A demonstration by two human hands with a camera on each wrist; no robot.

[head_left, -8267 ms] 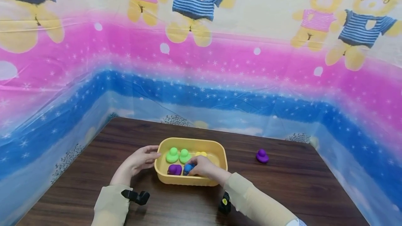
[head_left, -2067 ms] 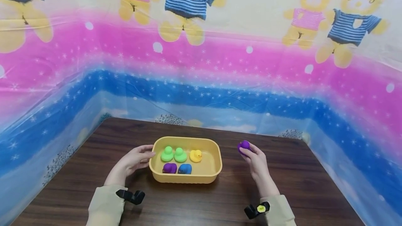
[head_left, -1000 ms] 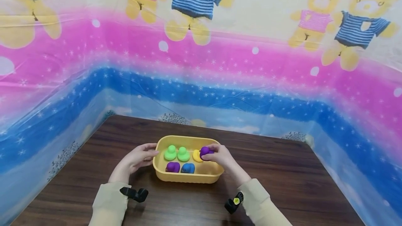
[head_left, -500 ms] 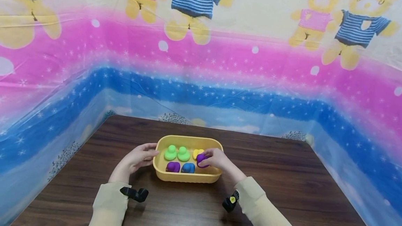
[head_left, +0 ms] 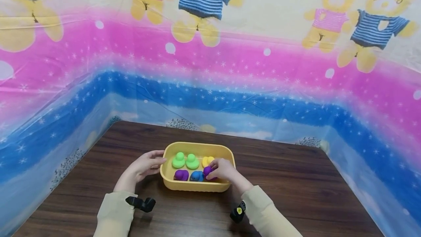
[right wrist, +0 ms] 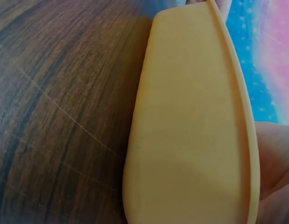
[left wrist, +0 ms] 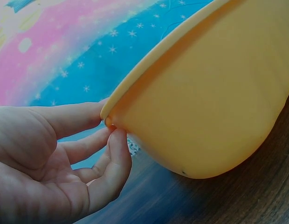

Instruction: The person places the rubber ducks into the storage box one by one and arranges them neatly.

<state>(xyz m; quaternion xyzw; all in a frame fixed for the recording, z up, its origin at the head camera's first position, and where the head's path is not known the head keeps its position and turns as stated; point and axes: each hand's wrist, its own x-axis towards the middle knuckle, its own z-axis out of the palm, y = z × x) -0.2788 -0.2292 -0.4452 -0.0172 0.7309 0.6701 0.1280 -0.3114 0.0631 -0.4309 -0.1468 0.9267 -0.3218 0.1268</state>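
Observation:
My right hand (head_left: 223,169) reaches over the right side of a yellow plastic basin (head_left: 197,186) and pinches a purple rubber duck (head_left: 207,171). That duck is low inside, right beside a blue rubber duck (head_left: 196,176); my fingers cover part of it. Further left in the front row sits another purple duck (head_left: 181,175). Behind stand two green ducks (head_left: 178,160) and a yellow duck (head_left: 206,161), partly hidden by my hand. My left hand (head_left: 148,165) pinches the rim at the left end, as the left wrist view shows. In the right wrist view the basin wall (right wrist: 191,112) hides my right fingers.
The basin stands on a dark wood-grain table (head_left: 296,185). A printed cloth (head_left: 230,68) with teddy bears hangs around the table's back and sides. Each wrist carries a black strap-on camera mount (head_left: 140,204).
My right hand released the blue duck in the basin, picked the purple duck off the table at right and brought it in, then lowered it forward beside the blue one. My left hand stayed at the rim.

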